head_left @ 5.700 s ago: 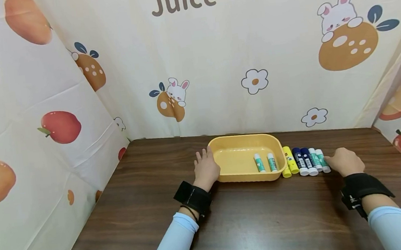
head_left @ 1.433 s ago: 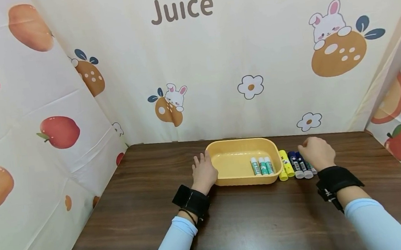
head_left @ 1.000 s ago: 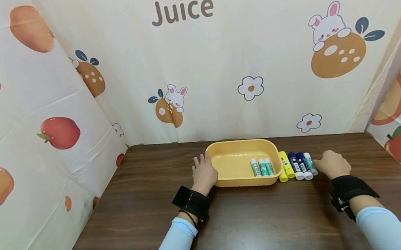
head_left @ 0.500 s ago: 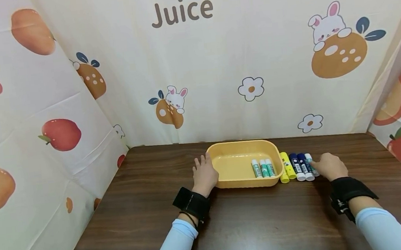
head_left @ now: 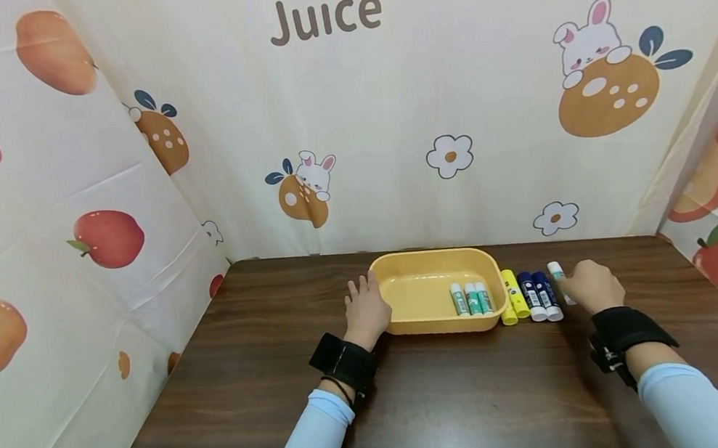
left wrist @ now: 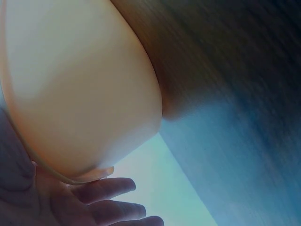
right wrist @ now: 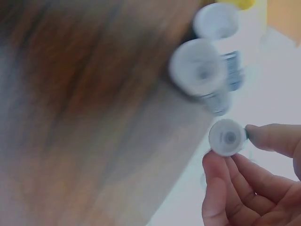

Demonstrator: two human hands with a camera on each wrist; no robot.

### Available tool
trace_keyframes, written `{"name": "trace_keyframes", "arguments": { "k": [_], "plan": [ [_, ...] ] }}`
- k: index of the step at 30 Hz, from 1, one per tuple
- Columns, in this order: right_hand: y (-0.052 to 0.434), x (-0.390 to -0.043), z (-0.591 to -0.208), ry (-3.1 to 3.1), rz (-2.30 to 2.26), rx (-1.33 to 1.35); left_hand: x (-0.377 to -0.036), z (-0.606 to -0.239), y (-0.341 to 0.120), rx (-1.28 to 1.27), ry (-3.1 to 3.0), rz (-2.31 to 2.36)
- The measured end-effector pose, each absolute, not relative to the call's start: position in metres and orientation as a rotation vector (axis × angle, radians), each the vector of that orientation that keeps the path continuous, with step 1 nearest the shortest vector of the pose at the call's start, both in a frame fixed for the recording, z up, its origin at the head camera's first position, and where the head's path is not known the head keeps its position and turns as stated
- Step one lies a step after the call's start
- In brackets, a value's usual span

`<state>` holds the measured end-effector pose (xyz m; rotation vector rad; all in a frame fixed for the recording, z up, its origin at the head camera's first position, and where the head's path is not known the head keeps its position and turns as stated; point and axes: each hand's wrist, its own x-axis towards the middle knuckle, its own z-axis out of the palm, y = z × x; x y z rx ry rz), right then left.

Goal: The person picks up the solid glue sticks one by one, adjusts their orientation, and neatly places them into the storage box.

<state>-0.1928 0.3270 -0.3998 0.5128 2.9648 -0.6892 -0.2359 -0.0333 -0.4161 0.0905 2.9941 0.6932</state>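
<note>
My right hand [head_left: 592, 287] pinches a white-and-green glue stick [head_left: 556, 271] between thumb and fingers, to the right of the row. In the right wrist view that stick's round white end [right wrist: 227, 137] faces the camera, held apart from the others. My left hand [head_left: 367, 314], fingers straight and spread, rests against the left end of the yellow tray [head_left: 435, 327]. Left wrist view: the fingers [left wrist: 110, 188] touch the tray's rim. Inside the tray, at its right, lie three green-and-white glue sticks [head_left: 473, 299].
Just right of the tray lie two yellow sticks [head_left: 515, 295], then two dark-blue sticks with white ends [head_left: 546, 298], side by side. They lie on the dark wooden table [head_left: 457, 403]. A printed cloth [head_left: 386, 104] hangs behind and at both sides.
The third green-and-white stick came into the tray between the oldest and later frames. My right hand has since taken the last one and lifted it off the row. My left hand stays put.
</note>
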Motion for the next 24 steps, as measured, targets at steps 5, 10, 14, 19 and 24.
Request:
{"name": "trace_keyframes", "arguments": {
  "k": [5,10,14,19,24],
  "plan": [
    [0.31,-0.196,-0.384,3.056,-0.73,0.413,-0.237,-0.417,-0.034,0.09,3.0,0.711],
    [0.285,-0.199,-0.368,3.034,-0.855,0.342,-0.236,-0.417,-0.033,0.097,3.0,0.711],
    [0.262,-0.204,-0.359,2.996,-0.924,0.279,-0.236,-0.416,-0.033,0.107,2.999,0.719],
    [0.232,-0.209,-0.358,2.973,-0.938,0.207,-0.235,-0.416,-0.034,0.102,2.994,0.724],
    [0.2,-0.214,-0.371,2.938,-0.922,0.173,-0.235,-0.416,-0.033,0.095,2.986,0.719]
  ]
}}
